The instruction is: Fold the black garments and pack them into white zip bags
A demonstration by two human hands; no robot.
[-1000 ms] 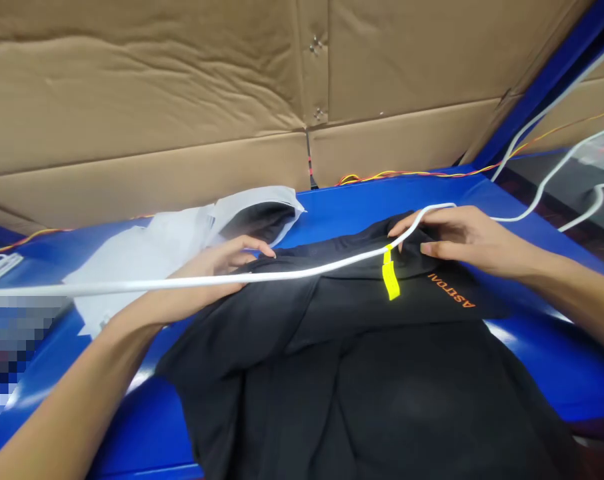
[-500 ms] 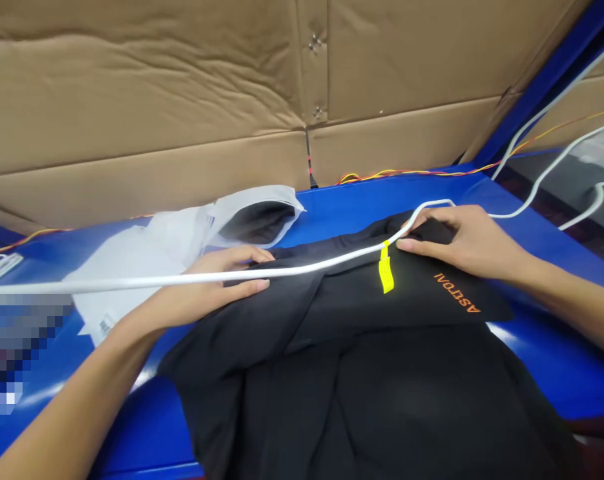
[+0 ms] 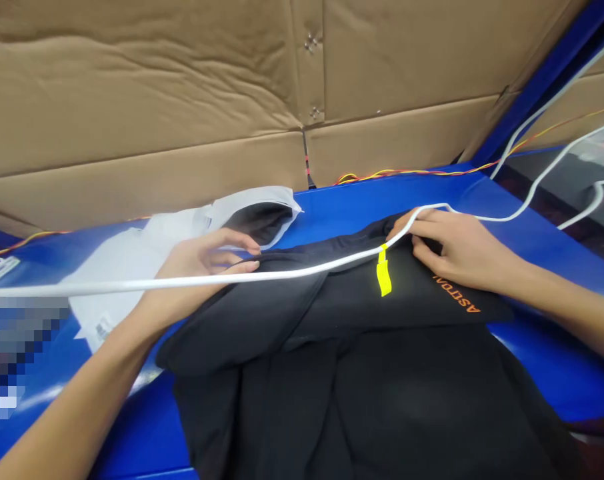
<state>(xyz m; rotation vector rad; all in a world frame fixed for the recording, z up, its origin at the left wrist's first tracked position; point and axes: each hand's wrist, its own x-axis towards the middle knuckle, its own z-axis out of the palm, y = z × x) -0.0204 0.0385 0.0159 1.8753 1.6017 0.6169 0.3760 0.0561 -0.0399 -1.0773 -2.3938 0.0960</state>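
Note:
A folded black fabric piece (image 3: 362,300) with upside-down orange lettering lies before me on the blue table. At its far left edge my left hand (image 3: 212,257) has the fabric's rim between thumb and fingers. My right hand (image 3: 447,240) grips the upper right edge with bent fingers, and some fingertips are hidden by the cloth. A white cable (image 3: 292,272) runs across the view in front of my left wrist and over the fabric to my right hand. A yellow tag (image 3: 383,277) hangs from the cable.
A white plastic bag (image 3: 127,257) with dark material in its mouth lies behind my left hand. Brown padded panels (image 3: 142,87) stand along the back of the blue table (image 3: 342,200). Red and yellow wires (image 3: 392,173) follow that edge. More white cables (image 3: 537,187) hang at right.
My left hand has shifted slightly left and up along the rim, its fingers more raised. The right hand's fingers have curled and moved a little left on the edge.

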